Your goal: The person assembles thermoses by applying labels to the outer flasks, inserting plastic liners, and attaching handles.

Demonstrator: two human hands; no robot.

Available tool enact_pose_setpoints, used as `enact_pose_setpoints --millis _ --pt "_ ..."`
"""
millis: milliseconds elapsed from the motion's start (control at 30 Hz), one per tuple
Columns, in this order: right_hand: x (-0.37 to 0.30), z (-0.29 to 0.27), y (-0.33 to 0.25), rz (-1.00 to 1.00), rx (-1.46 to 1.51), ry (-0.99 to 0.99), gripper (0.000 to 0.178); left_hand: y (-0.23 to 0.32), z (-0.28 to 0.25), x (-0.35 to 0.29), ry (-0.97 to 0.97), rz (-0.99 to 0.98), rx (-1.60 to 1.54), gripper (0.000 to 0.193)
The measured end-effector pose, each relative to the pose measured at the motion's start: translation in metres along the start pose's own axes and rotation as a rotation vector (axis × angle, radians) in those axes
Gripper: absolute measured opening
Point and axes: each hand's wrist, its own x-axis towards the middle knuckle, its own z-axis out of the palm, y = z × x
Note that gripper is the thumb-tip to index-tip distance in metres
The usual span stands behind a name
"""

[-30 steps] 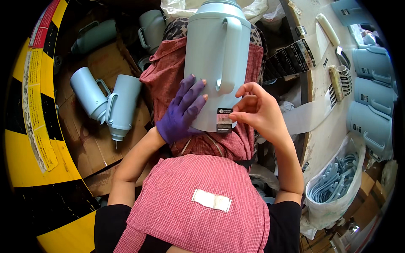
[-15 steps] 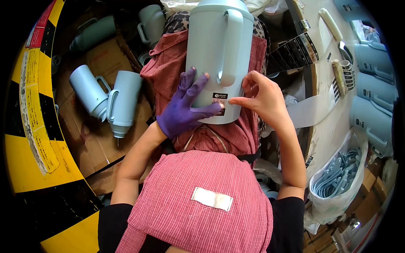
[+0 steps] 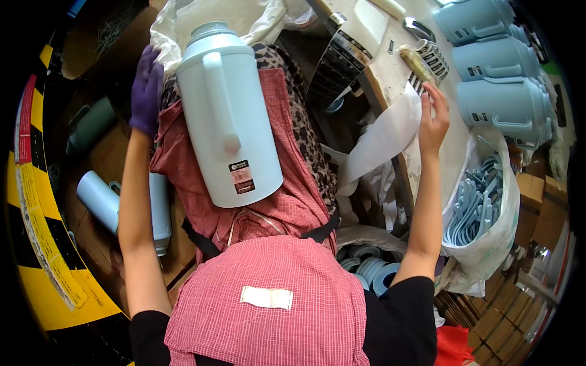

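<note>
A pale blue thermos flask (image 3: 235, 122) lies across my lap on the red checked apron (image 3: 284, 116), its neck pointing away and its handle facing up. Near its base sits a small black and pink label (image 3: 242, 177). Neither hand touches the flask. My left hand (image 3: 146, 91), in a purple glove, reaches out beyond the flask's left side, fingers stretched beside a white plastic bag (image 3: 165, 30). Over the bench at right, my bare right hand (image 3: 433, 119) has its fingers apart, close to the white label strip (image 3: 384, 143); whether it touches the strip I cannot tell.
Several pale blue flasks (image 3: 497, 104) stand along the bench (image 3: 418, 168) at right. Below them hangs a bag of blue handles (image 3: 479, 210). Blue flask bodies (image 3: 97, 198) lie on cardboard at left, beside a yellow and black striped edge (image 3: 46, 244). Blue rings (image 3: 369, 268) lie by my right side.
Both hands have left the flask: the left moved forward and left, the right moved out to the bench. The flask's neck end now shows, and the view has swung right.
</note>
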Motion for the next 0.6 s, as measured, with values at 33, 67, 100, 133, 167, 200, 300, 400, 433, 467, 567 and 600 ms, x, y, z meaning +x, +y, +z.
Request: enact_pose_setpoints --millis 33,67,100,133,167,200,300,400,433,467,567,600 --pt "0.012 0.008 0.02 -0.015 0.016 0.006 0.022 -0.037 -0.015 0.025 -0.079 0.111 -0.004 0.041" --pt "0.019 0.005 0.05 -0.017 -0.051 0.02 0.022 -0.029 0.008 0.035 -0.027 0.112 -0.081 0.039" --pt "0.03 0.002 0.071 -0.026 -0.109 0.043 0.023 -0.006 0.034 0.045 0.031 0.12 -0.154 0.039" --pt "0.039 -0.003 0.084 -0.055 -0.202 -0.022 0.026 0.034 0.057 0.05 0.009 0.373 0.059 0.04" --pt "0.049 -0.001 0.089 -0.052 -0.216 0.006 0.026 0.086 0.077 0.048 -0.001 0.618 0.283 0.042" --pt "0.058 0.005 0.092 -0.103 -0.23 -0.076 0.03 0.133 0.104 0.041 -0.155 0.704 0.246 0.046" --pt "0.077 0.021 0.114 -0.149 -0.241 -0.285 0.045 0.202 0.221 0.02 -0.711 0.846 0.273 0.031" --pt "0.083 0.037 0.121 -0.153 -0.269 -0.296 0.054 0.195 0.341 -0.001 -0.924 0.893 0.628 0.054" --pt "0.082 0.038 0.118 -0.155 -0.268 -0.306 0.054 0.177 0.363 -0.005 -0.867 0.941 0.627 0.062" --pt "0.082 0.037 0.114 -0.188 -0.247 -0.32 0.056 0.162 0.38 -0.019 -0.929 0.814 0.665 0.065" --pt "0.072 0.027 0.105 -0.242 -0.239 -0.33 0.055 0.16 0.387 -0.061 -0.982 0.641 0.744 0.074" --pt "0.072 0.025 0.105 -0.243 -0.248 -0.324 0.055 0.158 0.382 -0.071 -0.932 0.639 0.703 0.077"
